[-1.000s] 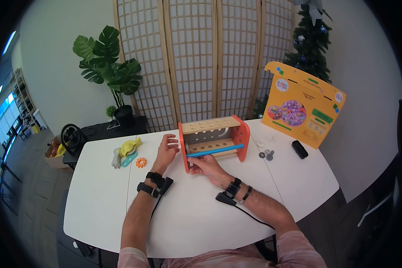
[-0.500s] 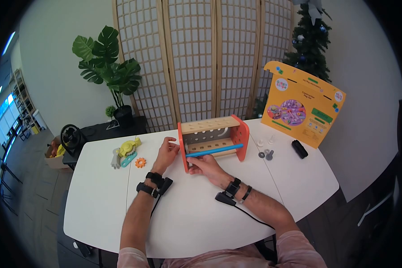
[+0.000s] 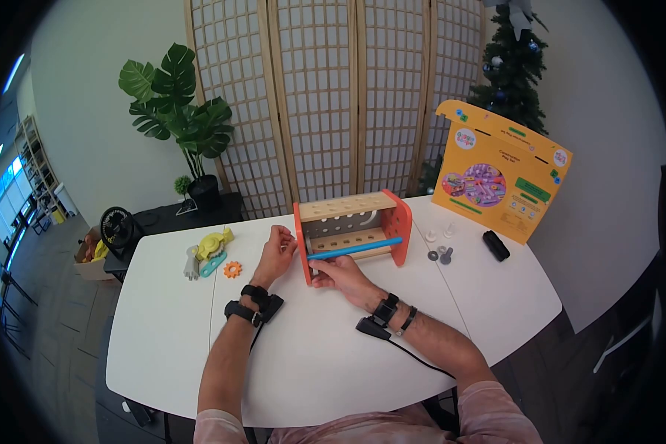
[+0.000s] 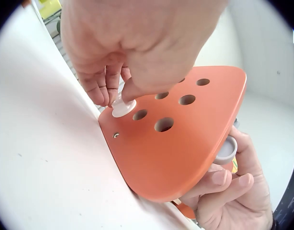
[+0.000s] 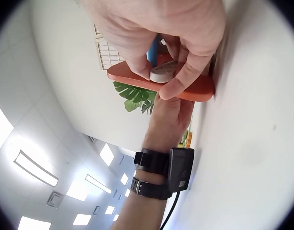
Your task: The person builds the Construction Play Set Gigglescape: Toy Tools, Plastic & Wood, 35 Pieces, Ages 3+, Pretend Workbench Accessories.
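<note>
A toy workbench with a wooden top (image 3: pixel 348 206) and red-orange end panels (image 4: pixel 185 139) stands on the table. In the left wrist view, my left hand (image 4: pixel 142 43) pinches a white round-headed piece (image 4: pixel 124 108) at a hole low in the left panel's outer face. On the panel's inner side, my right hand (image 5: pixel 161 28) holds a light grey round piece (image 5: pixel 163 73) between thumb and fingers. A blue bar (image 3: pixel 357 249) runs across the front of the workbench, just above my right hand. The piece's contact with the panel is partly hidden by fingers.
Left on the white table (image 3: pixel 311 370) lie a yellow piece (image 3: pixel 213 242), a teal piece (image 3: pixel 213 264), a grey piece (image 3: pixel 192 263) and an orange gear (image 3: pixel 232 269). To the right are grey bolts (image 3: pixel 446 256), white pieces (image 3: pixel 431 237), a black case (image 3: pixel 496 246) and a yellow box (image 3: pixel 499 174).
My left hand's fingers have drawn in closer together beside the left panel. My right hand stays nearly where it was, and the workbench has barely shifted.
</note>
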Motion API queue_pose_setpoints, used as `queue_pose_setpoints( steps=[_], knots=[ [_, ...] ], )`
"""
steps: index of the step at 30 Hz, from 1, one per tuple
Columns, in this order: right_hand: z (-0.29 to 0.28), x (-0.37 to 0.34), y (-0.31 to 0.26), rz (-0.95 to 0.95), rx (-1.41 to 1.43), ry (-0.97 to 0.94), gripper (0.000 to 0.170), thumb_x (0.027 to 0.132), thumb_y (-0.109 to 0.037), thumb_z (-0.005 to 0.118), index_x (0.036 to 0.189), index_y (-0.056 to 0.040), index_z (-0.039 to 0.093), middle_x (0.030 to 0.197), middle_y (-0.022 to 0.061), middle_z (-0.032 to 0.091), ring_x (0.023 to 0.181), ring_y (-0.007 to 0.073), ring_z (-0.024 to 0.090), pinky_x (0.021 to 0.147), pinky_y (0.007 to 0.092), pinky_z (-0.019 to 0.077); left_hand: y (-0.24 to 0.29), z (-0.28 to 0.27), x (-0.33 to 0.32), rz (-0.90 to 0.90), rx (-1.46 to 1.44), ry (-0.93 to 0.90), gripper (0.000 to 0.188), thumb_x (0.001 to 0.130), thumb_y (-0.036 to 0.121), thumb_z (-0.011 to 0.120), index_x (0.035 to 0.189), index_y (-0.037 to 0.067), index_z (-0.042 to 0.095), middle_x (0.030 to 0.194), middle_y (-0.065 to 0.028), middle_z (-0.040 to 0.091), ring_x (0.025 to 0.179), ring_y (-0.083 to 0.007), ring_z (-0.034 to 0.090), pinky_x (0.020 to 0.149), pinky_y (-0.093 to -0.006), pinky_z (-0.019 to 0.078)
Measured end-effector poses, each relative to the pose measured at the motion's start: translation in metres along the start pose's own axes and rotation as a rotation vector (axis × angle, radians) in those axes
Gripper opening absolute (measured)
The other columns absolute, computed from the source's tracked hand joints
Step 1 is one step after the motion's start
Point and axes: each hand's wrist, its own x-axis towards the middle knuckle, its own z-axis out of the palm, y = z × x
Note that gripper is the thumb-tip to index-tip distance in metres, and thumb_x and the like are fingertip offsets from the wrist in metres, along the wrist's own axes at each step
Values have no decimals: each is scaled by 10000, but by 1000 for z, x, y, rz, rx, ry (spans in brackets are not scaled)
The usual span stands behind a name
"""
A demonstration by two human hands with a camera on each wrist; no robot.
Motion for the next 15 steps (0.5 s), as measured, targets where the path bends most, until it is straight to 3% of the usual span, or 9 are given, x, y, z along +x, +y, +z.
queue_pose_setpoints(
  steps=[9, 15],
  knots=[
    [1, 1, 2, -7, 24, -5, 277, 1039, -269, 771, 1200, -50, 718, 1049, 31, 739, 860, 99, 737, 830, 275, 639, 4, -4, -5, -22, 83, -19, 280, 1067, 145, 692, 1259, 49, 511, 1075, -127, 714, 965, -263, 734, 862, -396, 606],
    [5, -4, -1, 12, 12, -60, 239, 1059, -222, 739, 1222, -52, 697, 1060, 30, 727, 895, 108, 728, 823, 260, 617, 21, -12, -9, 28, 191, -75, 472, 1054, 88, 662, 1511, 73, 547, 1075, -142, 753, 946, -287, 759, 858, -398, 614]
  ],
)
